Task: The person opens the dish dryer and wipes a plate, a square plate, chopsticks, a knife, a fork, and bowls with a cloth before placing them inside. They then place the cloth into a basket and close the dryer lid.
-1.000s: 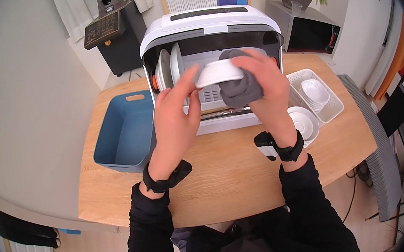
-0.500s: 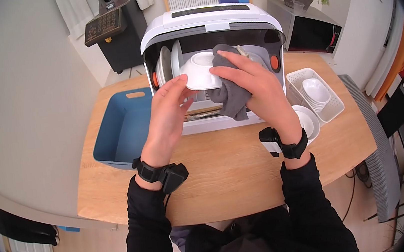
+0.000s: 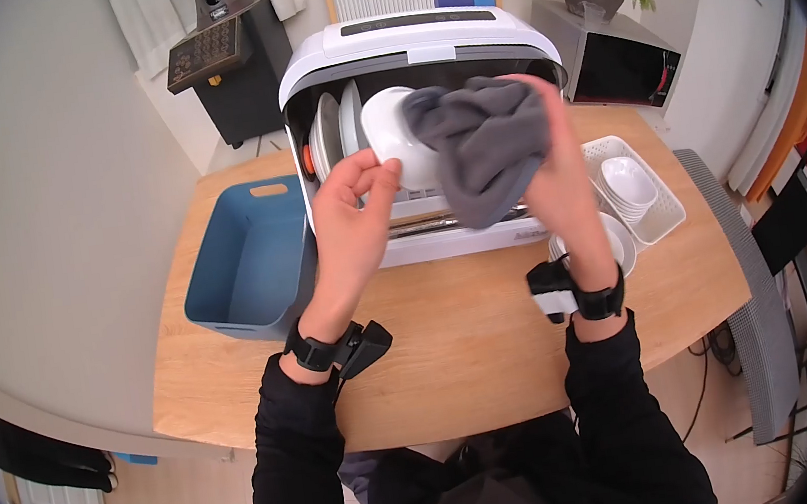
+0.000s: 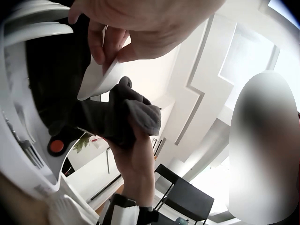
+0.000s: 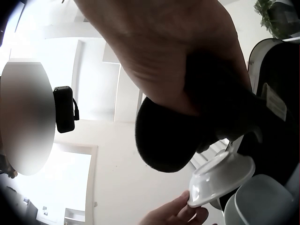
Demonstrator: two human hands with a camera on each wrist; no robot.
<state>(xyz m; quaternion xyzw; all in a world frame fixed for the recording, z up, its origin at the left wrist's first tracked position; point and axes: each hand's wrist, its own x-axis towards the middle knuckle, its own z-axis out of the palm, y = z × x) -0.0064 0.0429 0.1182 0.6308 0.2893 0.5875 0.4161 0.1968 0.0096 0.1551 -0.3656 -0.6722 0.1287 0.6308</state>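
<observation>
A white bowl [image 3: 396, 137] is tilted on its side in front of the open white countertop dish machine [image 3: 419, 49]. My left hand [image 3: 350, 208] pinches the bowl's lower rim between thumb and fingers; the same rim [image 4: 96, 79] shows in the left wrist view. My right hand [image 3: 554, 163] grips a grey cloth [image 3: 483, 141] and presses it against the bowl's open side. From the right wrist, the cloth [image 5: 173, 136] bulges under the palm above the bowl [image 5: 220, 176]. Upright white plates [image 3: 333, 130] stand in the machine's rack at the left.
On the wooden table [image 3: 455, 346], a blue plastic bin [image 3: 248, 261] sits left of the machine. A white basket [image 3: 665, 205] with stacked small bowls [image 3: 629, 182] and a white bowl [image 3: 614, 241] beside it lie at the right. A microwave [image 3: 623, 69] stands behind.
The bowl has turned from rim-down to on its side. My right hand rotated palm-away, and the cloth now spreads over the bowl's open side. My left hand shifted slightly along the rim.
</observation>
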